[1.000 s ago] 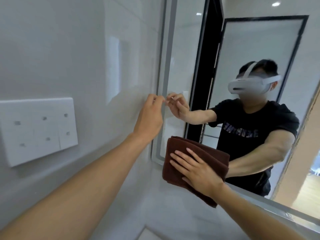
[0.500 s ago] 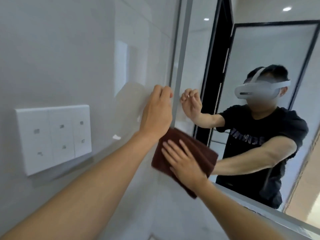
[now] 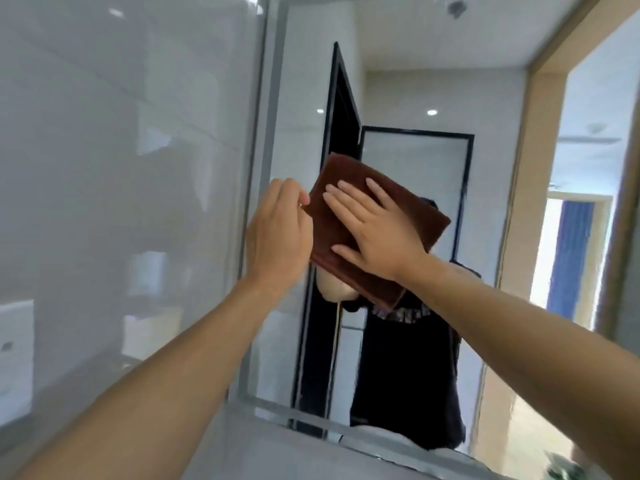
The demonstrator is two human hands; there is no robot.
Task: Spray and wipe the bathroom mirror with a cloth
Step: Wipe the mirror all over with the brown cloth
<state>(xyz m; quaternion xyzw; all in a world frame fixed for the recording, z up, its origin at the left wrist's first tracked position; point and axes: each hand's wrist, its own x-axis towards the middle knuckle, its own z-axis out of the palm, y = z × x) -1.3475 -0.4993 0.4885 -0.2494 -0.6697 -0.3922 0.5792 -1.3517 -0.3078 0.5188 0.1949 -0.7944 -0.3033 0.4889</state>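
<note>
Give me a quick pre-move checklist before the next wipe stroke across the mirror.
1. Brown cloth lies flat against the mirror: ok.
2. Right hand presses the cloth with straight, spread fingers: ok.
3. Left hand at the cloth's left edge, fingers curled; whether it actually grips the cloth: cannot tell.
4. Glass to the right of the cloth free of obstacles: ok.
5. Mirror sprayed or wet: cannot tell, the picture is blurred.
6. Spray bottle within reach: cannot tell, none in view.
</note>
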